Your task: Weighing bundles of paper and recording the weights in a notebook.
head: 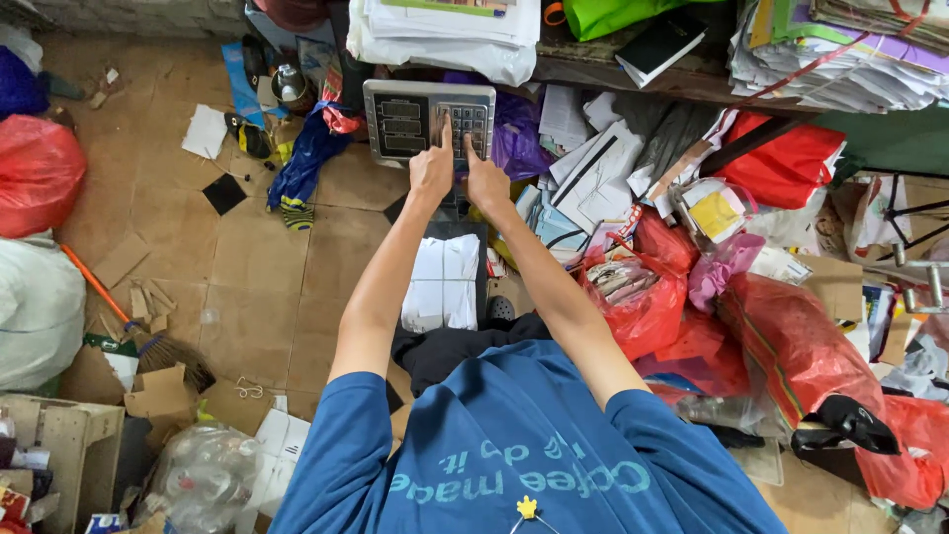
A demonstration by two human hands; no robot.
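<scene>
Both of my index fingers are on the keypad of the grey scale display [428, 121], which I take as my landmark: my left hand [431, 170] rests at its lower middle with the finger stretched up onto the keys, and my right hand [485, 180] sits just beside it, its finger on the lower edge of the same keypad. Neither hand grips anything; each has its other fingers curled in and only the pointing finger out. Directly below the display, between my forearms, a white stack of paper [445, 284] lies on what seems to be the dark weighing platform, though my arms hide part of its edges. To the right of the display, red plastic bags [643, 297] and loose sheets crowd close; to its left the tiled floor [247, 277] holds cardboard scraps and a broom [133, 331]. I judge the risk here to be a wrong key, since two fingers press so near each other on small buttons, or a false reading if the bags beside the platform lean against the stack.
</scene>
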